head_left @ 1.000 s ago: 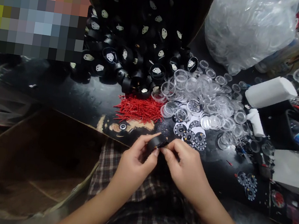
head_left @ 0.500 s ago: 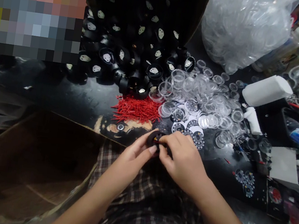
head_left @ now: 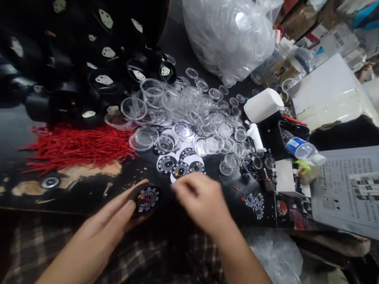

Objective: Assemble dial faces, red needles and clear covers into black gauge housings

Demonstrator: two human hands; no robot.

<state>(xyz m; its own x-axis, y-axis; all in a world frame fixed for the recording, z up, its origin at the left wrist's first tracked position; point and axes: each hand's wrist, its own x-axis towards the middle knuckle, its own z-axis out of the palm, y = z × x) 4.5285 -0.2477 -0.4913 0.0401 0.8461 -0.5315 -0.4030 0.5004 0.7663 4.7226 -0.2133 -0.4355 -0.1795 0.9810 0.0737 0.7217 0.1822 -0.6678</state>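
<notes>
My left hand is closed around a black round gauge, whose printed dial faces up with a red pointer across it. My right hand hovers to its right, apart from the gauge, with thumb and fingers pinched together. Whether anything sits in that pinch is hidden. Just beyond those fingertips lie printed dial discs, black with white marks, overlapping on white backs. Clear plastic ring-shaped covers are heaped behind them. A pile of thin red pointers lies to the left.
Many black round housings with pale plates inside stand at the back left. Behind the covers sits a bulging clear bag. To the right are a white roll, a plastic bottle and a small white box. A metal washer lies near the front edge.
My right hand has come off the gauge and moved right toward the dial discs. My left hand keeps the gauge, its dial now showing. The view has swung to the right.
</notes>
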